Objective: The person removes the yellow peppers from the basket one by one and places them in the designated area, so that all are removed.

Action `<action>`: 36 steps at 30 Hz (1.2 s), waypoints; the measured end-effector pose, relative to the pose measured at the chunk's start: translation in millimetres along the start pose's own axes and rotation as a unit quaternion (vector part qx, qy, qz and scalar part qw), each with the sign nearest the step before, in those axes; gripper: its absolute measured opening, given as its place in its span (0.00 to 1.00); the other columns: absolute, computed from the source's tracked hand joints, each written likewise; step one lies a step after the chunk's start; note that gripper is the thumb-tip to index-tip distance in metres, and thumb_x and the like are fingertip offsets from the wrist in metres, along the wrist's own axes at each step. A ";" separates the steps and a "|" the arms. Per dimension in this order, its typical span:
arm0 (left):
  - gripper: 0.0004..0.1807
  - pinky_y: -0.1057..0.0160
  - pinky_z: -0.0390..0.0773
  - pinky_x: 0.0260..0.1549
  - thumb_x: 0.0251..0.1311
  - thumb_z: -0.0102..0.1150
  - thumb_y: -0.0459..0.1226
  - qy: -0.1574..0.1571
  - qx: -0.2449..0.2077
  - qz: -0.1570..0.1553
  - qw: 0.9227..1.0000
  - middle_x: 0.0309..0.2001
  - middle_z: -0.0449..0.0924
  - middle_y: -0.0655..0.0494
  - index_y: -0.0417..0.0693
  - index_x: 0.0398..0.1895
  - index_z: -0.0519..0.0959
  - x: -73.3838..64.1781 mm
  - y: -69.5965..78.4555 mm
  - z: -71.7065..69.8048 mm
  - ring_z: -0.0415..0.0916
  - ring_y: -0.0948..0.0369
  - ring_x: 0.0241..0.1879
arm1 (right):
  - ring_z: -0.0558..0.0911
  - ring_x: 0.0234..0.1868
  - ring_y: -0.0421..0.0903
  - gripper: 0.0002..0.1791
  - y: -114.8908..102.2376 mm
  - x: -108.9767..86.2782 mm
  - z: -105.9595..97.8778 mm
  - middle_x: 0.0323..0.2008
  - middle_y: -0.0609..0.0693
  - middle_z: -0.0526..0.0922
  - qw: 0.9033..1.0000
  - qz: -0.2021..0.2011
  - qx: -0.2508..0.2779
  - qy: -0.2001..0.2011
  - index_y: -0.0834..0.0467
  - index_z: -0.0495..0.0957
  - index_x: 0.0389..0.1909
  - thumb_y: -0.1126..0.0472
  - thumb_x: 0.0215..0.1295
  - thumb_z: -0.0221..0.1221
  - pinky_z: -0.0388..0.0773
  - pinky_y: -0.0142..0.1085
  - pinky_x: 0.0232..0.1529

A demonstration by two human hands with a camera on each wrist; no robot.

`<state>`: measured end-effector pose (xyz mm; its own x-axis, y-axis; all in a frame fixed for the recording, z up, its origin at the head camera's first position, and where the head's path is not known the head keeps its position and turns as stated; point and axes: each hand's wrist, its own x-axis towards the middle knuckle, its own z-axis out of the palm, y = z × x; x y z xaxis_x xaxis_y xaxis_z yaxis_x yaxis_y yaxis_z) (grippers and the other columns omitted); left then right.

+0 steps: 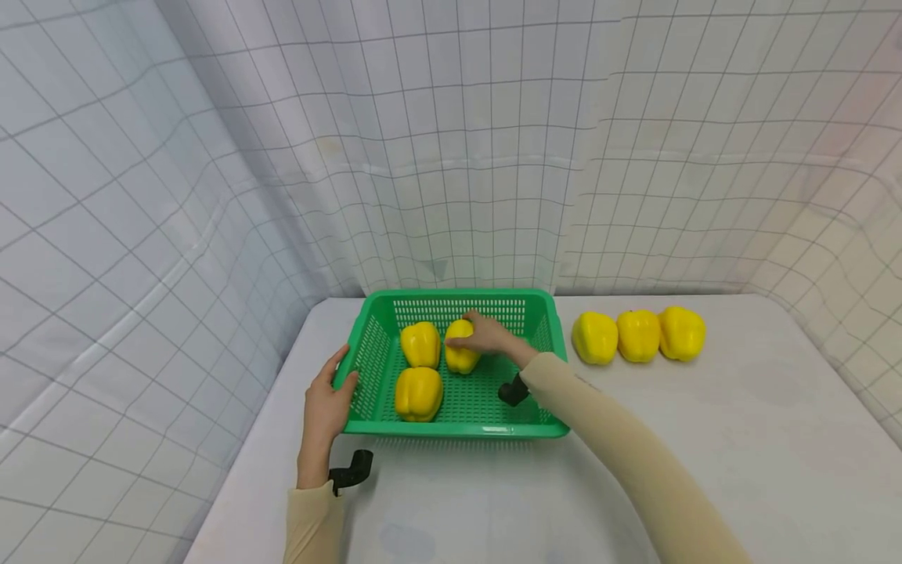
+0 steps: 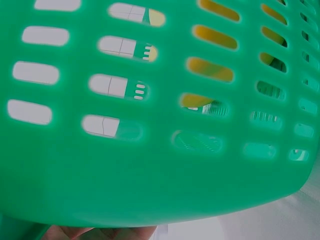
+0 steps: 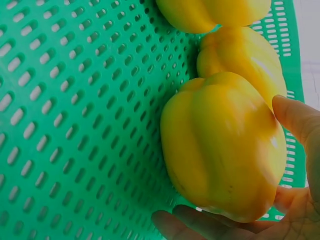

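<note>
A green plastic basket [image 1: 458, 430] with slotted walls stands on the white table. At its left rim, my left hand [image 1: 326, 407] grips the edge, thumb over the rim; in the left wrist view the basket wall [image 2: 150, 185] hides most of that hand. Inside the basket, my right hand [image 1: 489, 337] holds a yellow bell pepper [image 3: 225, 145], its thumb on one side and its fingers on the other. Left of it in the head view lie two more yellow bell peppers, a back one [image 1: 420, 345] and a front one [image 1: 419, 394].
To the right of the basket, three yellow bell peppers sit in a row: a left one [image 1: 595, 338], a middle one [image 1: 638, 335] and a right one [image 1: 681, 333]. White gridded curtains [image 1: 465, 157] surround the back and sides of the table [image 1: 740, 439].
</note>
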<state>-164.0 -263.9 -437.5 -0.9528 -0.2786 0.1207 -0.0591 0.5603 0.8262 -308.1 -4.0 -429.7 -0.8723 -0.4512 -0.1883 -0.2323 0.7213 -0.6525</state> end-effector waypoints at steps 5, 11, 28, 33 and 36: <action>0.27 0.59 0.71 0.26 0.70 0.50 0.38 -0.001 0.000 0.000 1.000 0.50 0.76 0.36 0.53 0.71 0.62 -0.1 0.3 0.2 0.74 0.50 0.29 | 0.75 0.49 0.53 0.41 0.1 -1.3 1.9 0.53 0.60 0.74 1.000 0.006 -0.001 0.001 0.63 0.59 0.68 0.42 0.63 0.57 0.71 0.43 0.50; 0.27 0.59 0.71 0.27 0.69 0.50 0.38 0.000 0.001 0.000 1.000 0.50 0.76 0.36 0.53 0.71 0.62 1.2 1.7 0.3 0.74 0.49 0.30 | 0.75 0.49 0.52 0.42 1.0 -1.4 1.1 0.52 0.59 0.74 1.000 0.005 0.001 -0.003 0.63 0.58 0.68 0.41 0.63 0.57 0.71 0.43 0.49; 0.27 0.59 0.71 0.25 0.69 0.50 0.38 0.002 -0.003 0.002 1.000 0.49 0.76 0.35 0.52 0.71 0.63 1.8 1.3 -0.8 0.73 0.51 0.28 | 0.75 0.44 0.49 0.39 1.0 -3.6 -4.2 0.49 0.56 0.75 1.000 -0.011 0.007 -0.016 0.61 0.64 0.64 0.42 0.59 0.62 0.72 0.41 0.44; 0.27 0.59 0.71 0.26 0.69 0.50 0.38 0.001 -0.001 0.002 1.000 0.49 0.76 0.35 0.52 0.71 0.62 1.6 0.5 -0.4 0.73 0.50 0.29 | 0.74 0.45 0.50 0.40 2.2 -5.0 -5.3 0.51 0.56 0.75 1.000 -0.009 0.012 -0.022 0.61 0.64 0.65 0.43 0.58 0.63 0.72 0.41 0.45; 0.27 0.59 0.71 0.26 0.69 0.50 0.38 0.000 -0.004 0.002 1.000 0.49 0.76 0.35 0.53 0.71 0.62 1.8 -0.5 0.4 0.74 0.50 0.29 | 0.75 0.46 0.50 0.40 3.2 -5.5 -5.3 0.52 0.57 0.75 0.999 -0.009 0.016 -0.028 0.62 0.64 0.65 0.43 0.58 0.64 0.72 0.41 0.45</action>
<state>-165.8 -264.4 -438.0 -0.9533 -0.2758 0.1233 -0.0534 0.5557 0.8297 -306.4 3.5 -426.8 -0.8424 -0.4933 -0.2169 -0.2326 0.6959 -0.6794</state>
